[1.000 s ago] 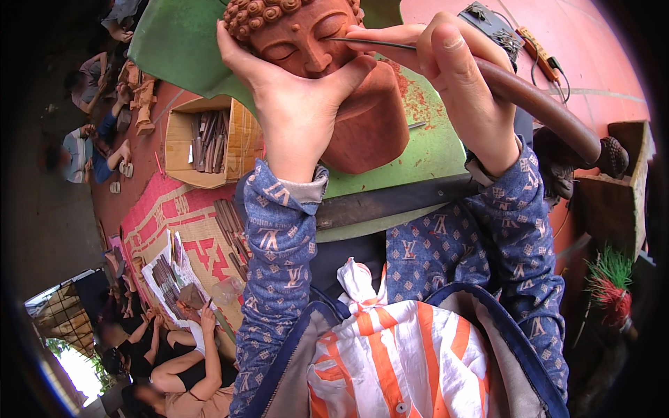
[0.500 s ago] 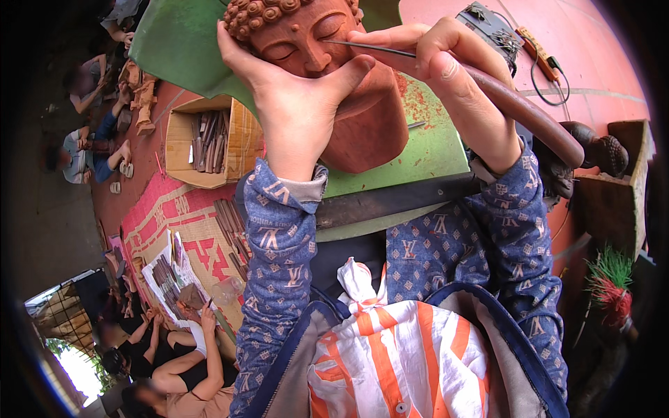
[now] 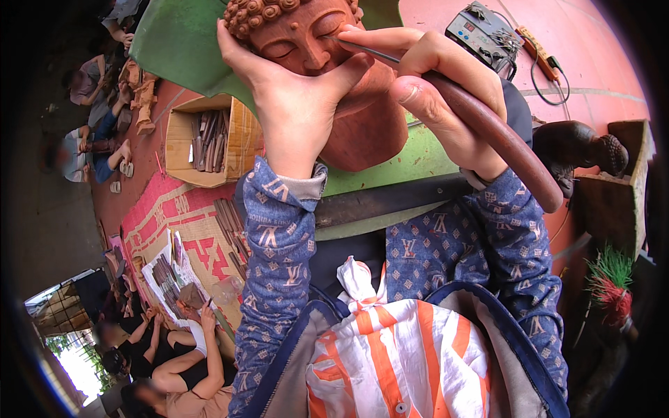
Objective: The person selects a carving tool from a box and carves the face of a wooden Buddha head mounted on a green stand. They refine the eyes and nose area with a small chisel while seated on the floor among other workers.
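Observation:
A reddish-brown carved Buddha head (image 3: 369, 143) with curled hair and lowered eyelids rests on a green work surface (image 3: 390, 182). My left hand (image 3: 296, 118) grips it across the cheek and chin, thumb stretched over the mouth area, partly hiding the lower face. In my right hand (image 3: 453, 90) is a carving chisel (image 3: 512, 143) with a long curved brown handle and thin metal blade. Its tip meets the face beside the nose, below the eye on the right. My right index finger lies along the blade, the fingertip close to the face.
A cardboard box (image 3: 188, 177) of carving tools stands left, with more tools on a patterned mat (image 3: 150, 216). Several people sit farther left. At right are a grey electrical box (image 3: 477, 31), a power strip (image 3: 536, 45), a dark figure (image 3: 575, 143) and a wooden box (image 3: 620, 191).
The chisel's handle end has swung down toward me and slightly left. Its tip has shifted a little right across the face. My left hand and the Buddha head stay put.

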A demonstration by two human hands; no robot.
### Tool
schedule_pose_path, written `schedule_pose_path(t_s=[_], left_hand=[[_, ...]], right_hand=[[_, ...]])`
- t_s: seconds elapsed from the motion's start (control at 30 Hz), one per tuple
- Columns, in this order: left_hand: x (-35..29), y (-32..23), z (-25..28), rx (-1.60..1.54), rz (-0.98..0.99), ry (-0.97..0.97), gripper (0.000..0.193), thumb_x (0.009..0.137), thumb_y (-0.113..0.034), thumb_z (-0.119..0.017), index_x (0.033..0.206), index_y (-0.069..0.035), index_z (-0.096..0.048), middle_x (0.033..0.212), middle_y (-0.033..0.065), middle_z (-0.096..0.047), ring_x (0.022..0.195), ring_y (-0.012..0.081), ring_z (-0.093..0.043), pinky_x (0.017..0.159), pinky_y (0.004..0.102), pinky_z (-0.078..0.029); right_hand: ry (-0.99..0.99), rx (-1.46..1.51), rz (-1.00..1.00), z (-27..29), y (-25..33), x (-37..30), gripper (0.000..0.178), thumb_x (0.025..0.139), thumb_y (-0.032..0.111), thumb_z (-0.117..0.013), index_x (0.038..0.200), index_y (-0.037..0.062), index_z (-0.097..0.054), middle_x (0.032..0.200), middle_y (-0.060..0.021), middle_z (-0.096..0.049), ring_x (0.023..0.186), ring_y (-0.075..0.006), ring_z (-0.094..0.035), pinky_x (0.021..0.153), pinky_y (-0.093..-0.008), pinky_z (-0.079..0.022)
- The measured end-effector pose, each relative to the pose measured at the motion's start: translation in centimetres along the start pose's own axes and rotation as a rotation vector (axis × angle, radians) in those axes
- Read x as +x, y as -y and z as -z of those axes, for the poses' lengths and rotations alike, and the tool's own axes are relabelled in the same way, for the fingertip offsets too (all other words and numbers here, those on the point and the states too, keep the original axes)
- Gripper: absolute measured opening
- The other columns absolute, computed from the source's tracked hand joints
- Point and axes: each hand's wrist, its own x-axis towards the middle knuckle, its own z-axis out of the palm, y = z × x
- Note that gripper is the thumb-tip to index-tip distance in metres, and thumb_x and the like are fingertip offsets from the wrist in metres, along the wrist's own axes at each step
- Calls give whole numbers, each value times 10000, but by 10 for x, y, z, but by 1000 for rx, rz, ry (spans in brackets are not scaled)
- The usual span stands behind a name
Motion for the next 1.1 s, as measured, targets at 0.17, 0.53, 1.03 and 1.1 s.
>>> schedule_pose_path(t_s=[0.17,0.53,1.03,1.1], left_hand=[[-1,1,2,72,-17,1,1094,670,-86,-849,1396,47,-41,1311,224,-383,1205,262,-444,1034,354,-390],[-4,4,4,206,-12,6,1142,666,-86,-850,1417,42,0,1335,221,-393,1226,263,-442,1039,353,-380],[-9,9,4,-84,8,29,1123,701,-94,-823,1426,36,25,1336,192,-412,1188,269,-476,1045,347,-365],[-9,8,7,105,-41,19,1142,681,-102,-840,1423,41,15,1336,204,-398,1211,272,-451,1047,350,-365]], right_hand=[[-7,-41,98,-3,-6,1,260,927,199,-584,805,-14,-497,1210,-283,-586,1141,-304,-571,963,-386,-426],[141,-173,84,6,6,12,268,938,224,-575,824,-4,-492,1126,-256,-584,1052,-332,-565,906,-403,-437],[633,-101,94,33,36,59,189,908,137,-595,906,-29,-505,849,-159,-492,691,-314,-546,599,-388,-439],[668,80,116,46,18,67,205,910,150,-623,857,-21,-523,767,-123,-483,664,-240,-516,593,-365,-415]])
